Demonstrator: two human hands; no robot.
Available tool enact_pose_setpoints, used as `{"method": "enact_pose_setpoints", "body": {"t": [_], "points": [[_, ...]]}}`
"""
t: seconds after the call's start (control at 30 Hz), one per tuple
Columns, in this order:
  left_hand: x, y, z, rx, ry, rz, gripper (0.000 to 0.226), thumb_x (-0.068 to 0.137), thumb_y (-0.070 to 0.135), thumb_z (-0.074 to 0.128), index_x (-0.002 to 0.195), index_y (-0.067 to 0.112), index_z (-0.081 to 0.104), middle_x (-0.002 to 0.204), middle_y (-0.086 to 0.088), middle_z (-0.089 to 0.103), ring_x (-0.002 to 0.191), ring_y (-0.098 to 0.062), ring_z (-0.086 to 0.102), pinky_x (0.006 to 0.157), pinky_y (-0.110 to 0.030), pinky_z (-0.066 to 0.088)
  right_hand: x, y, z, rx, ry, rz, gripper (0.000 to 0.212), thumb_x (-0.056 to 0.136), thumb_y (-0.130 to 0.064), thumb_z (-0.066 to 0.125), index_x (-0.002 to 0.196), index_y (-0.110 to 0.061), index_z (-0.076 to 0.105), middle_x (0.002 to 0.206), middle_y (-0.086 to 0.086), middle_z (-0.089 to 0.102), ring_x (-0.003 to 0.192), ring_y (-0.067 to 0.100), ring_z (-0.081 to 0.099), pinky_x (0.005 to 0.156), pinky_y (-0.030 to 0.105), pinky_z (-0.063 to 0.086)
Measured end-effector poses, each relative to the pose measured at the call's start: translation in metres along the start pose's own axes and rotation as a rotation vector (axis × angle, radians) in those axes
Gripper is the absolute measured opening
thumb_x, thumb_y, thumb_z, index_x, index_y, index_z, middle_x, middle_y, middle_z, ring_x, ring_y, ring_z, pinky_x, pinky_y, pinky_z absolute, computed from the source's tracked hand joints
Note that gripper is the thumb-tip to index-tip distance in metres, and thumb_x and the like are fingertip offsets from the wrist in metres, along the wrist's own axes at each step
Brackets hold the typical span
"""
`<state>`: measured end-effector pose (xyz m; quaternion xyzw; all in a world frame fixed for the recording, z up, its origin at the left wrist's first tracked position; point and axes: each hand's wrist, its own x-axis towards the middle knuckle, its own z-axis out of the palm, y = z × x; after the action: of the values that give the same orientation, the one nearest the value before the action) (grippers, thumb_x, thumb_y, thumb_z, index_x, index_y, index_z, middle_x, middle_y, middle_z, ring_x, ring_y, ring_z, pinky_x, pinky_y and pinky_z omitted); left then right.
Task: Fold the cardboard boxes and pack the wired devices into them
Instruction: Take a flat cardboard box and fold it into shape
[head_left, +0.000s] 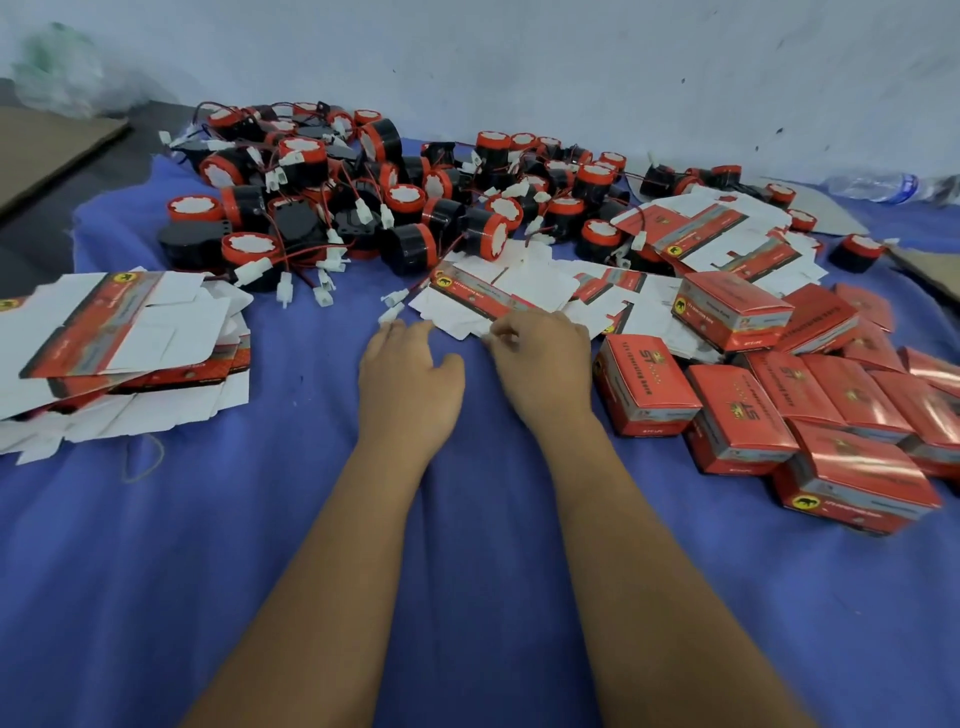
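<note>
A person kneels or sits over a blue cloth sheet (467, 597) spread on the floor, both bare forearms stretched forward, the job looking perhaps a third done. To the right lies the finished work — a jumble of closed red-and-grey printed cardboard boxes (779, 410), more than a dozen in view, tipped against one another. Ahead, against the pale wall, sits what is left: a large heap of black cylindrical wired devices with red rims and white connector plugs (363, 208), their thin red and black leads tangled together. Unfolded box blanks — flat white card with a red printed panel — lie in two places: a loose stack at the left (114, 343) and a scatter just beyond the hands (498, 296). The left hand (410, 374) rests flat on the sheet, fingers relaxed and straight, gripping nothing, its fingertips just short of a stray white plug. The right hand (540, 358), a little apart from it, has its fingers curled at the near edge of a white flat, apparently pinching it to draw the next carton — motion blur makes the grip hard to confirm. A clear plastic water bottle (872, 186) lies at the far right.
</note>
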<state>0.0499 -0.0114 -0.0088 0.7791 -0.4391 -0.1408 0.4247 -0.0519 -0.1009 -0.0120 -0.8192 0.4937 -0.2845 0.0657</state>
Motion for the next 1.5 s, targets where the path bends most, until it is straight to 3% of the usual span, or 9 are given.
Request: {"method": "enact_pose_setpoints", "body": {"t": [0.13, 0.3, 0.63, 0.73, 0.9, 1.0, 1.13, 1.2, 1.5], "points": [[-0.004, 0.001, -0.004, -0.454, 0.169, -0.089, 0.048, 0.102, 0.028, 0.046, 0.148, 0.029, 0.035, 0.136, 0.017, 0.045, 0.115, -0.002, 0.046, 0.08, -0.008, 0.035, -0.022, -0.011, -0.014, 0.076, 0.136, -0.026, 0.014, 0.102, -0.019, 0.043, 0.098, -0.012, 0.054, 0.087, 0.006, 0.064, 0.075, 0.023, 0.046, 0.069, 0.034, 0.029], [-0.006, 0.004, -0.015, -0.86, 0.155, 0.074, 0.052, 0.102, 0.014, 0.048, 0.142, 0.043, 0.034, 0.159, 0.018, 0.024, 0.145, 0.002, 0.023, 0.108, -0.015, 0.03, -0.037, -0.022, -0.031, 0.371, 0.103, -0.041, 0.013, 0.104, -0.015, 0.039, 0.092, -0.018, 0.04, 0.079, 0.002, 0.053, 0.07, 0.022, 0.043, 0.062, 0.044, 0.04], [-0.007, -0.003, -0.006, -0.161, 0.07, 0.432, 0.09, 0.077, -0.013, 0.055, 0.149, 0.034, 0.027, 0.16, 0.016, 0.002, 0.153, -0.017, 0.001, 0.109, -0.002, 0.003, -0.031, -0.007, -0.026, 0.729, 0.254, 0.3, 0.018, 0.1, -0.013, 0.05, 0.085, -0.024, 0.051, 0.08, -0.008, 0.06, 0.081, 0.018, 0.064, 0.067, 0.027, 0.052], [-0.003, -0.004, 0.0, 0.045, -0.031, 0.496, 0.104, 0.076, 0.0, 0.073, 0.149, 0.042, 0.011, 0.158, 0.021, -0.007, 0.153, -0.016, -0.004, 0.116, -0.024, 0.006, -0.026, -0.007, -0.029, 1.022, 0.34, 0.436, 0.02, 0.099, -0.009, 0.051, 0.086, -0.023, 0.054, 0.084, -0.001, 0.065, 0.072, 0.01, 0.069, 0.065, 0.023, 0.056], [-0.005, -0.001, -0.001, -0.149, -0.016, 0.632, 0.079, 0.082, 0.01, 0.074, 0.146, 0.032, 0.033, 0.153, 0.008, 0.036, 0.149, -0.022, 0.023, 0.121, -0.043, 0.021, -0.022, -0.007, -0.035, 1.324, 0.408, 0.61, 0.013, 0.095, -0.006, 0.052, 0.085, -0.012, 0.057, 0.081, 0.008, 0.069, 0.06, 0.013, 0.067, 0.052, 0.02, 0.051], [-0.009, 0.003, -0.005, -0.229, 0.066, 0.68, 0.056, 0.09, 0.024, 0.066, 0.139, 0.035, 0.041, 0.136, 0.025, 0.044, 0.135, -0.001, 0.038, 0.114, -0.028, 0.032, -0.024, -0.01, -0.037, 1.31, 0.406, 0.593, 0.015, 0.091, -0.004, 0.052, 0.079, -0.011, 0.056, 0.067, 0.003, 0.063, 0.053, 0.012, 0.06, 0.048, 0.023, 0.047], [-0.016, 0.013, -0.013, -0.391, 0.145, 0.582, 0.039, 0.091, 0.037, 0.062, 0.122, 0.053, 0.046, 0.117, 0.042, 0.053, 0.117, 0.008, 0.051, 0.098, -0.017, 0.043, -0.026, -0.017, -0.038, 1.387, 0.259, 0.382, 0.009, 0.089, -0.024, 0.06, 0.094, -0.016, 0.06, 0.098, 0.006, 0.067, 0.087, 0.02, 0.065, 0.08, 0.033, 0.053], [-0.017, 0.014, -0.015, -0.54, 0.144, 0.472, 0.036, 0.092, 0.031, 0.065, 0.115, 0.052, 0.047, 0.111, 0.042, 0.056, 0.11, 0.006, 0.057, 0.085, -0.013, 0.048, -0.029, -0.022, -0.038, 1.42, 0.108, 0.241, 0.036, 0.087, -0.032, 0.057, 0.119, -0.015, 0.058, 0.123, 0.007, 0.063, 0.114, 0.023, 0.061, 0.097, 0.033, 0.05], [-0.015, 0.008, -0.008, -0.798, 0.09, 0.261, 0.04, 0.085, 0.016, 0.073, 0.113, 0.028, 0.048, 0.097, 0.016, 0.069, 0.091, -0.006, 0.07, 0.068, -0.017, 0.053, -0.035, -0.028, -0.029, 1.166, 0.007, 0.131, 0.025, 0.093, -0.014, 0.061, 0.114, -0.028, 0.061, 0.121, 0.005, 0.064, 0.114, 0.017, 0.06, 0.099, 0.039, 0.05]]}}
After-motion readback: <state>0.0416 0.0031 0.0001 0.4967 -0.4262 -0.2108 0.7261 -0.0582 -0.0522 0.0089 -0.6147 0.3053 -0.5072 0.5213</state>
